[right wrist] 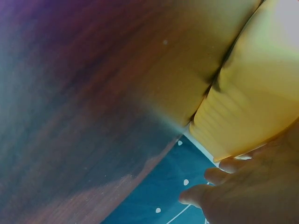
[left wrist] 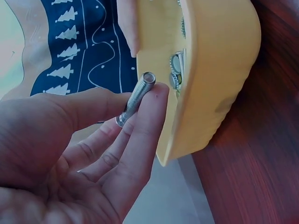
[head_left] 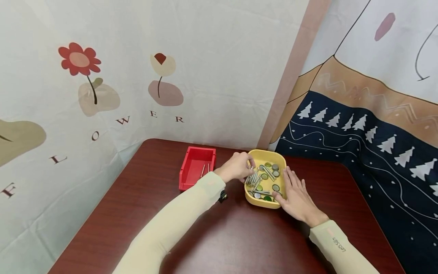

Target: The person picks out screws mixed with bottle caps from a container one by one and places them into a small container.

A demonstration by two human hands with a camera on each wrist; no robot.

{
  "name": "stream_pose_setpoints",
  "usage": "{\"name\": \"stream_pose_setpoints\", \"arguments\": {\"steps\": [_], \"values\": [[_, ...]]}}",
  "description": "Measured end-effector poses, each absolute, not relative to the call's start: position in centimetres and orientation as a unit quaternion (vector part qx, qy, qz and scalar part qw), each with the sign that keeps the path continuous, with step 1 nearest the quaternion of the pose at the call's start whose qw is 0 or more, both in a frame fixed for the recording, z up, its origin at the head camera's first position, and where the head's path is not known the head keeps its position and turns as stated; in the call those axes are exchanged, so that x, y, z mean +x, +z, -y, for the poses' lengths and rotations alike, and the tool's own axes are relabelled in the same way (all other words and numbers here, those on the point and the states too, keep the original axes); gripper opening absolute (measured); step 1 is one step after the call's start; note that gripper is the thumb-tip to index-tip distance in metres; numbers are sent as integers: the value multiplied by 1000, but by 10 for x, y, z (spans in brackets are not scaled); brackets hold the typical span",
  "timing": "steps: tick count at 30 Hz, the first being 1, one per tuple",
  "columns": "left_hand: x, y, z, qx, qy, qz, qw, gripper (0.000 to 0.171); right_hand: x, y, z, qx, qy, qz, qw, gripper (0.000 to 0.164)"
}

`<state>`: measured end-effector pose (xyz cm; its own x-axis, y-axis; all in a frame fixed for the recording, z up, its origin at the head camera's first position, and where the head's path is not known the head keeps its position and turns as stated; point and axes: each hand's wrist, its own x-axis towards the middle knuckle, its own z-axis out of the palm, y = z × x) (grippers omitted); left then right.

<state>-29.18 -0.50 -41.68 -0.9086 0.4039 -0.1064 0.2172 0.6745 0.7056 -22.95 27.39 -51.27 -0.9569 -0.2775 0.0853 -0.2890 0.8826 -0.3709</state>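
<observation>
A threaded metal bolt (left wrist: 136, 97) is pinched between the thumb and fingers of my left hand (head_left: 237, 166), at the left rim of a yellow bin (head_left: 262, 204). Inside the bin lie several silver bolts (head_left: 268, 173) and bottle caps (head_left: 275, 187), some showing green undersides. My right hand (head_left: 298, 198) rests along the bin's right side, fingers straight against the outer wall and thumb by the near right rim. In the right wrist view, its fingers (right wrist: 217, 175) lie by the yellow wall.
Left of the yellow bin stands a red bin (head_left: 184, 167) with a few thin metal pieces (head_left: 203, 171) in it, partly hidden by my left arm. Both bins sit near the back of the dark red wooden table (head_left: 239, 236). Printed cloth (head_left: 219, 76) hangs behind.
</observation>
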Motion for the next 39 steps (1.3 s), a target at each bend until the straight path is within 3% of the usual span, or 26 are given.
{"name": "stream_pose_setpoints", "arguments": {"steps": [7,39], "values": [[-293,-420,14,172,383,-900,116,13,-230,-512,-274,148,195,969,17,100],[-292,-414,80,124,423,-892,95,18,-228,-511,-274,148,193,970,11,101]]}}
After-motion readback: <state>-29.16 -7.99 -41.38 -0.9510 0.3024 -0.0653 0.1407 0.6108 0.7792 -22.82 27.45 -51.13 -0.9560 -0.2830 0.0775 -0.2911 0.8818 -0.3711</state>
